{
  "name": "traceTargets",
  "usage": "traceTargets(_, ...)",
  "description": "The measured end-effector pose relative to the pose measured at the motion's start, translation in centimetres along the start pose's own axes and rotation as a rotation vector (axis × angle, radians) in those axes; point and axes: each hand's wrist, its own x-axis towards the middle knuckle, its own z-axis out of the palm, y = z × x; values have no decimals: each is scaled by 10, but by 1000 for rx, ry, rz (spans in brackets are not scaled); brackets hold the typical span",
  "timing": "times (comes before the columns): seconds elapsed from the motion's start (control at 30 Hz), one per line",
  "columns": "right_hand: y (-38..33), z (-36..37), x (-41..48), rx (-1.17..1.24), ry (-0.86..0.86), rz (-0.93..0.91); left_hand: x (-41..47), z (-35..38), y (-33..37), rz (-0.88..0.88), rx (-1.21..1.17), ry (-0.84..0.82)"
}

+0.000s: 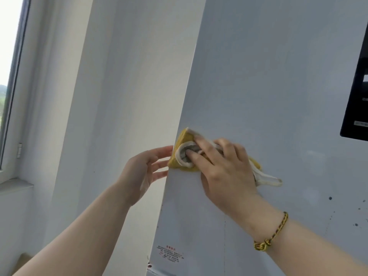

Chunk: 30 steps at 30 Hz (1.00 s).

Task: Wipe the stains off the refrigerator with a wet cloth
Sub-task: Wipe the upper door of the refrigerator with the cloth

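Lower right: right hand (225, 168), braided bracelet (278, 230) at the wrist, fingers spread nearly flat, pressing the yellow cloth (179, 141) to the refrigerator (268, 86) at mid-frame, just inside its left edge. Centre-left: left hand (139, 172), open, fingers straight, tips at that edge, holding nothing. Handling: keep pressure flat and even; work towards the dark specks (330, 198) at lower right, seemingly unwiped. Surface: pale grey, smooth; red-printed label (171, 253) at bottom, black panel (356, 96) at right. Beyond: white wall (129, 66), window (10, 66) far left.
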Motion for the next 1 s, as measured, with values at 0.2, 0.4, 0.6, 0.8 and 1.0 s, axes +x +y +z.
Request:
traceTargets(0.2,-57,15,-51,24,-60,-176,-3,2,0,19,52,27)
traceTargets(0.4,-43,12,-40,48,-25,-167,-6,5,3,32,87,5)
traceTargets(0.6,-54,17,-44,13,-2,11,-12,6,2,46,140,5)
traceTargets(0.8,-51,11,-56,23,-70,-288,-14,7,1,61,236,10)
traceTargets(1.0,-13,4,-22,-22,9,14,-12,8,0,76,229,18)
